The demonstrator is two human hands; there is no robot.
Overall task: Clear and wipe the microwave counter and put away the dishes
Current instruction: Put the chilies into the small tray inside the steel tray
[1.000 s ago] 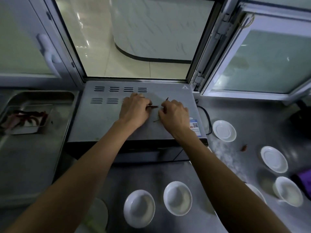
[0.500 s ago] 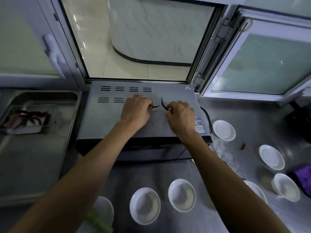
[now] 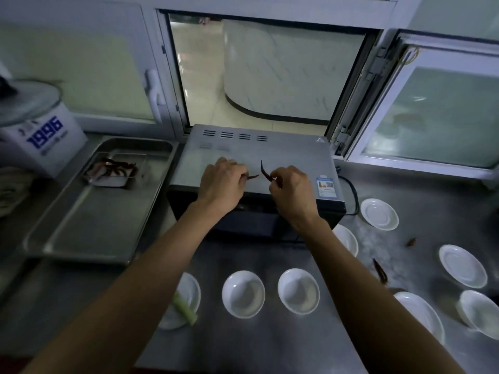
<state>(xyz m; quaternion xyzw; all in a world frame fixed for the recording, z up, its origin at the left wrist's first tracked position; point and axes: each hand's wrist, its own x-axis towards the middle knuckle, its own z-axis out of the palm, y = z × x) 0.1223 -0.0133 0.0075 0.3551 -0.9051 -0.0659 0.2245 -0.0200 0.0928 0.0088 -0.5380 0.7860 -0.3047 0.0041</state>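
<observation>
Head view: both hands are over the top of the microwave (image 3: 253, 152), close together near its front edge. The right hand (image 3: 293, 190) has its fingertips pinched on a dried chili (image 3: 264, 172), lifted clear of the metal; the pod's long axis runs from the fingers up and away toward the window, curving left, its free tip pointing at the vents. The left hand (image 3: 221, 182) is curled shut on a second chili (image 3: 253, 176), of which only a short end shows past the knuckles, pointing right toward the first one. The two pods are just beside each other, not touching as far as can be told.

The small dish of chilies (image 3: 112, 171), a likely place for them, sits in the steel tray (image 3: 89, 233) well to the left of the microwave, so the left hand is the nearer; the right would have to cross over. More stray chilies (image 3: 380, 271) lie on the desk (image 3: 243, 346) to the right among the white saucers (image 3: 379, 214) and bowls (image 3: 243, 294), nearer the right hand
</observation>
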